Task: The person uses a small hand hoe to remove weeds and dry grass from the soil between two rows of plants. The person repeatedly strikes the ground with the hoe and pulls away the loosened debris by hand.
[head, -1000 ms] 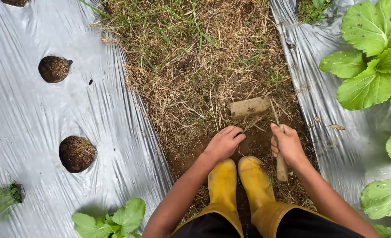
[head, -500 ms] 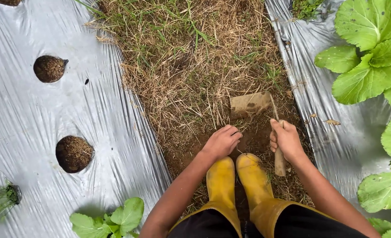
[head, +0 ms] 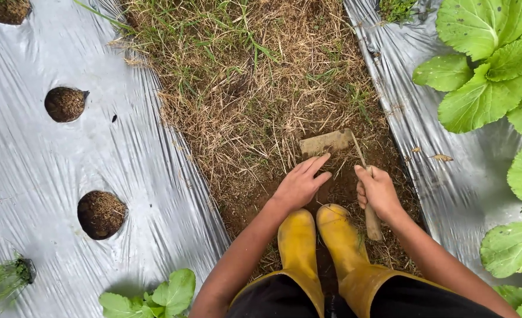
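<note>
I squat in a furrow of dry grass [head: 255, 88] and bare soil between two beds under silver plastic mulch. My right hand [head: 378, 192] grips the wooden handle of a small hand hoe [head: 327, 142], whose flat muddy blade lies on the ground just ahead. My left hand [head: 301, 183] lies with fingers stretched forward over the dirt, its fingertips right at the blade's near edge. My yellow rubber boots [head: 320, 238] stand directly behind both hands.
The left mulch sheet [head: 49, 165] has round planting holes [head: 101, 213] filled with soil and a small leafy seedling [head: 155, 294] at the bottom. Large green leafy plants [head: 490, 76] grow on the right bed [head: 426, 135].
My left hand opened from a curled pose and reached forward to the hoe blade. The blade shifted slightly and tilted, showing less of its face.
</note>
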